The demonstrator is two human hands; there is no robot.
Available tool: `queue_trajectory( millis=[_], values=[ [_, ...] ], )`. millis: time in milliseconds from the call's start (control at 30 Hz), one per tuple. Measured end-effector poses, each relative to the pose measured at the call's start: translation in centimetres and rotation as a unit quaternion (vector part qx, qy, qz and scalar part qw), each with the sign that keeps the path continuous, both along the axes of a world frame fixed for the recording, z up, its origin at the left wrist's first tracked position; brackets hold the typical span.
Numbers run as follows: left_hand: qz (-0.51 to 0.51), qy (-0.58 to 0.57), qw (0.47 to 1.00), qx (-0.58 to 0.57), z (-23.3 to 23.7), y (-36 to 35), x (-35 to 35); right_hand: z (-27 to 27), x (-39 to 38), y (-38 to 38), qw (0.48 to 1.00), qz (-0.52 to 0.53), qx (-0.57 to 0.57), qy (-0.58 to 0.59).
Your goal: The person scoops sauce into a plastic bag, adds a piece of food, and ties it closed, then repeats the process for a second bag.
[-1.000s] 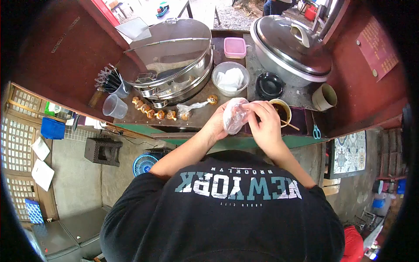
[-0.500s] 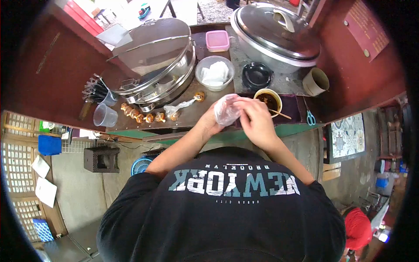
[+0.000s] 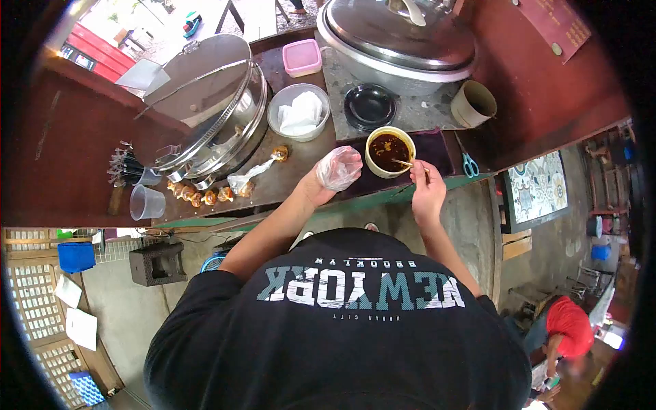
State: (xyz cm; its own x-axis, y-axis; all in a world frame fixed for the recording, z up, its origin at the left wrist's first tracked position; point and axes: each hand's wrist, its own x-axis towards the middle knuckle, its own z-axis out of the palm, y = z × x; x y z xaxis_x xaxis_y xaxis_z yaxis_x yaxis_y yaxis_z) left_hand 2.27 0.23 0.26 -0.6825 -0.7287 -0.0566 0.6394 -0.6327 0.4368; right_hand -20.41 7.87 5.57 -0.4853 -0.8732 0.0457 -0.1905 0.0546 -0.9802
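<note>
My left hand (image 3: 326,179) is closed around a clear plastic bag (image 3: 339,169), just left of a white tub (image 3: 372,166) of dark sauce. My right hand (image 3: 428,189) pinches the handle of a spoon (image 3: 403,162) whose other end sits in the sauce. Left of my left hand, a tied bag (image 3: 247,179) and several small knotted bags of brown sauce (image 3: 196,198) lie on the counter. Behind the tub are black bowls (image 3: 370,107) and a clear bowl (image 3: 273,117) holding white plastic bags (image 3: 301,114).
A large lidded pot (image 3: 403,41) stands at the back, a steel pan with raised lid (image 3: 232,137) at the left. A pink-lidded box (image 3: 302,57), a brown cup (image 3: 473,104), blue scissors (image 3: 470,165) and a plastic cup (image 3: 147,203) are around. A person in red (image 3: 569,326) is at the lower right.
My right hand has moved right, away from the bag, and taken hold of the spoon. My left hand still holds the bag. The view has shifted, and the person in red shows more.
</note>
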Motion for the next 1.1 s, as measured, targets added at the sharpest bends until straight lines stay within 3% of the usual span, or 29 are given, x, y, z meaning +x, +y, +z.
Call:
queue_trajectory(
  millis=[167, 300, 800, 1100],
  values=[
    [0.004, 0.007, 1.0, 0.022, -1.0, 0.0, -0.7, 0.9, -0.1, -0.9, 0.98, 0.079, -0.077, 0.164],
    [0.011, 0.004, 0.999, 0.036, -1.0, 0.2, -1.3, 0.9, -0.3, -0.9, 0.962, 0.113, -0.107, 0.225],
    [0.029, -0.015, 0.998, 0.048, -1.1, 0.5, -1.9, 0.6, -0.2, -0.3, 0.977, 0.108, -0.105, 0.152],
    [0.03, 0.0, 0.995, 0.095, -1.4, 0.2, -2.0, -0.9, -0.1, 0.3, 0.996, 0.043, -0.065, -0.047]
  ],
)
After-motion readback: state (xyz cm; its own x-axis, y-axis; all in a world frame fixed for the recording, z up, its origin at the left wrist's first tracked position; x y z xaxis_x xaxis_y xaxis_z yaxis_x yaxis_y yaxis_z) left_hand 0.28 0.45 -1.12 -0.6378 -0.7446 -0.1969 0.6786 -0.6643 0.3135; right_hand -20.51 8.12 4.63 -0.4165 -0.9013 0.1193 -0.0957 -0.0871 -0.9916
